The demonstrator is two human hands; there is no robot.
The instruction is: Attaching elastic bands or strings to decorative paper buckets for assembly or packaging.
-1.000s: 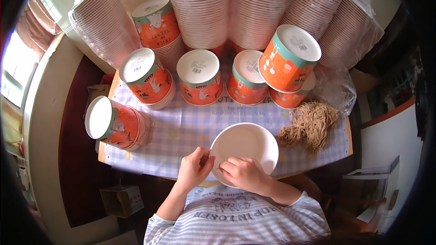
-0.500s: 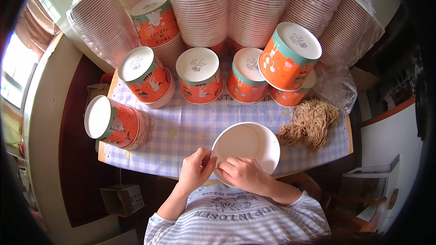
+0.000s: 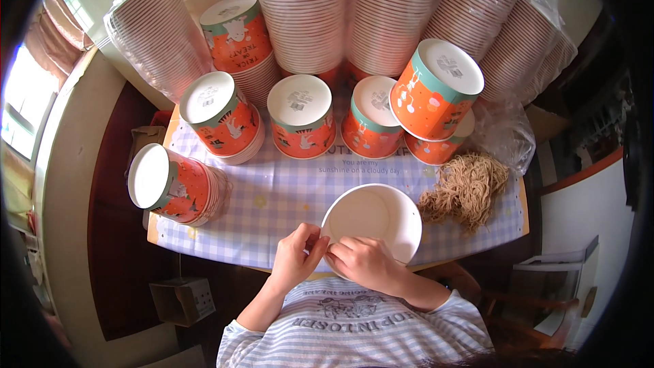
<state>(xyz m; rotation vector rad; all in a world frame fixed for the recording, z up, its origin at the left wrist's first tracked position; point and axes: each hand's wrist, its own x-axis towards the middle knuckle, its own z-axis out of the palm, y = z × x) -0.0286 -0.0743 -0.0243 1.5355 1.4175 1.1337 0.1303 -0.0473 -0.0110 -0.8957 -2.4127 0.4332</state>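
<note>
Left hand (image 3: 297,253) and right hand (image 3: 364,260) pinch narrowly, grip unclear, at a smooth round bucket (image 3: 361,217) by the near edge of the surface (image 3: 252,178).

1 open tub (image 3: 357,218), 7 tub btms (image 3: 300,100), 5 tall stks (image 3: 300,13), 1 yarn bndl (image 3: 470,187).

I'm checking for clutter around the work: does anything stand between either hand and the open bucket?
Nothing visible does. The left hand is at the bucket's left rim, and the right hand is over its near side. The string lies off to its right.
</note>
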